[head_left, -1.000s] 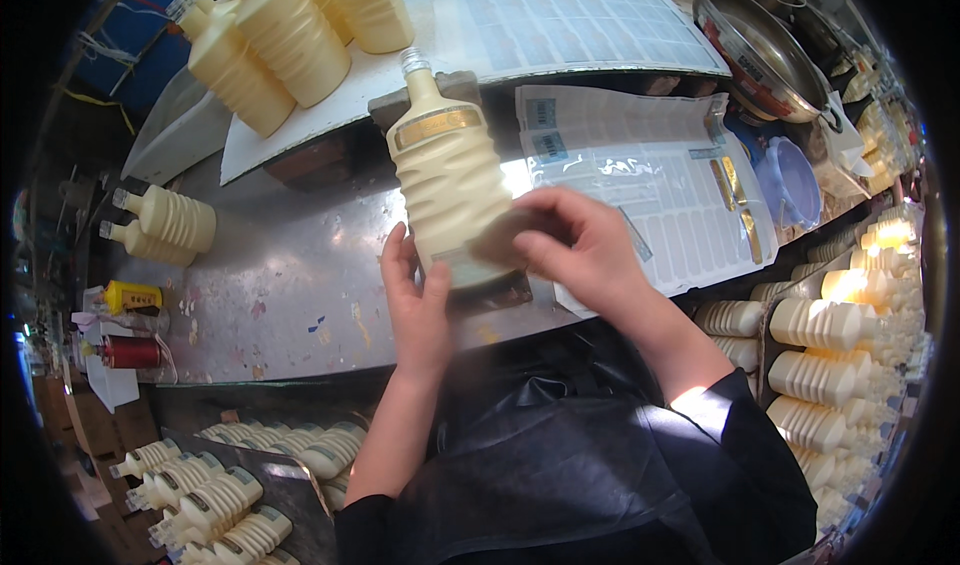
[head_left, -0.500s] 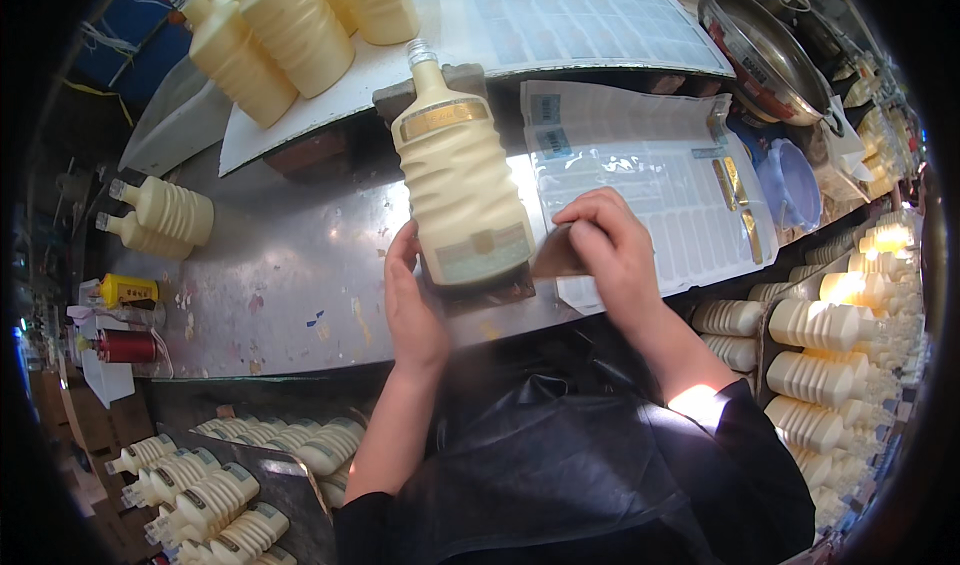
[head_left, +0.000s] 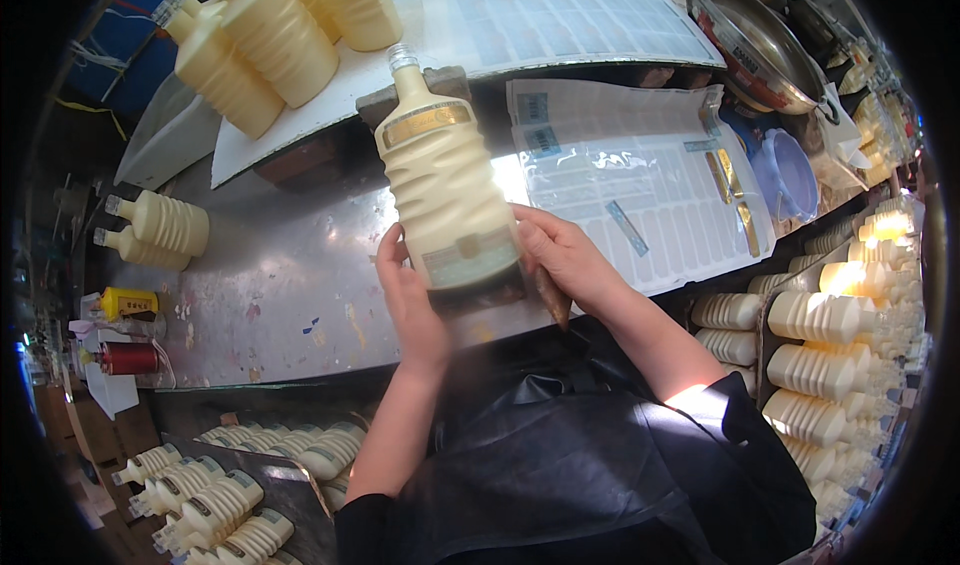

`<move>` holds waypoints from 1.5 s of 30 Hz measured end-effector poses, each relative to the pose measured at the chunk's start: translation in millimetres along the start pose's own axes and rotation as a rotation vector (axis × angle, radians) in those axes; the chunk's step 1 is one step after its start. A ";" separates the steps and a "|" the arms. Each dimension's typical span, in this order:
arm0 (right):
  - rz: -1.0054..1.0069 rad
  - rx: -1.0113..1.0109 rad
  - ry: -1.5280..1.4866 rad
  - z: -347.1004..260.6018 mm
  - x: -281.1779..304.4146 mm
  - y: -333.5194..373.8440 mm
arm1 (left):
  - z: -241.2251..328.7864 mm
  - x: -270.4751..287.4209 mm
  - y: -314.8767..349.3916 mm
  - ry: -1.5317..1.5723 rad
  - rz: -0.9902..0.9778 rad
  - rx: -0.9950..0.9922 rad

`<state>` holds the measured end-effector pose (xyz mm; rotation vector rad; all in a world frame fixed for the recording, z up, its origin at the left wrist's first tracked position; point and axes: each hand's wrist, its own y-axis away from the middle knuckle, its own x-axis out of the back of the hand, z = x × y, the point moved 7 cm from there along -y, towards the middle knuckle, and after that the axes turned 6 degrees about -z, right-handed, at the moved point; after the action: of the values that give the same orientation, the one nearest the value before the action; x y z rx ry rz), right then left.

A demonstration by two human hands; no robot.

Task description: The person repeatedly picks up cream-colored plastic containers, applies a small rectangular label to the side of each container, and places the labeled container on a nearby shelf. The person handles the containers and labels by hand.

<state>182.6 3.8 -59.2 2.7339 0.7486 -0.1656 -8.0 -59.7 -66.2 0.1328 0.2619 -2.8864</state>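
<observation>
A cream-coloured, ribbed bottle (head_left: 447, 185) with a clear threaded neck leans back on a dark block (head_left: 372, 107). A gold label (head_left: 427, 122) is on its shoulder and a pale green label (head_left: 470, 256) crosses its lower front. My left hand (head_left: 410, 300) grips the lower left side, fingertips at the edge and some fingers hidden behind. Against the lower right side rests my right hand (head_left: 568, 261), with a thin brown flat piece, like a scraper (head_left: 551, 299), held under its fingers.
Clear label sheets (head_left: 600, 185) with gold strips (head_left: 727, 175) and a loose teal strip (head_left: 627, 228) lie at right. Several cream bottles (head_left: 275, 35) stand on a white board at the back left. A blue bucket (head_left: 785, 177) and metal pan (head_left: 765, 45) stand far right. Racked bottles (head_left: 815, 317) flank me.
My right hand has moved left onto the bottle's side, and the brown piece now points downward. A teal strip now shows on the label sheet. The view has shifted slightly.
</observation>
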 end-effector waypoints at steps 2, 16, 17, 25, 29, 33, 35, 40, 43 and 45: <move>0.020 0.001 0.065 8.5 -1.2 -1.4 | -0.1 -2.5 -1.3 -0.037 -0.010 0.040; 0.101 0.052 -0.015 -15.2 33.3 2.0 | 11.2 1.2 -4.2 -0.048 0.029 0.083; 0.145 0.061 0.001 -31.4 31.0 6.5 | 14.6 2.6 -4.9 -0.101 0.035 0.061; 0.226 0.244 0.730 -51.9 -32.2 32.4 | 15.4 -8.0 -12.3 -0.416 0.101 0.006; 0.262 0.067 0.323 -8.4 16.2 24.3 | -0.9 -2.3 -14.2 -0.110 0.070 0.049; 0.270 0.065 0.239 4.8 31.4 18.2 | -3.3 3.4 -11.7 -0.091 0.024 0.033; 0.311 0.236 0.333 -7.7 35.8 18.7 | -1.8 5.0 -9.0 -0.044 -0.021 -0.021; 0.323 0.286 0.449 -56.3 1.7 44.7 | 20.7 6.8 1.0 -0.595 -0.074 -0.183; 0.319 0.316 0.670 -69.1 -18.7 49.6 | 43.6 -5.1 -1.4 -0.702 -0.018 -0.279; 0.350 0.390 0.793 -73.5 -31.9 49.5 | 52.1 -14.7 -0.9 -0.740 0.026 -0.354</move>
<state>182.9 -28.7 29.2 3.2379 0.4071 0.9935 2.4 -65.3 -13.5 -0.9511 0.5943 -2.5827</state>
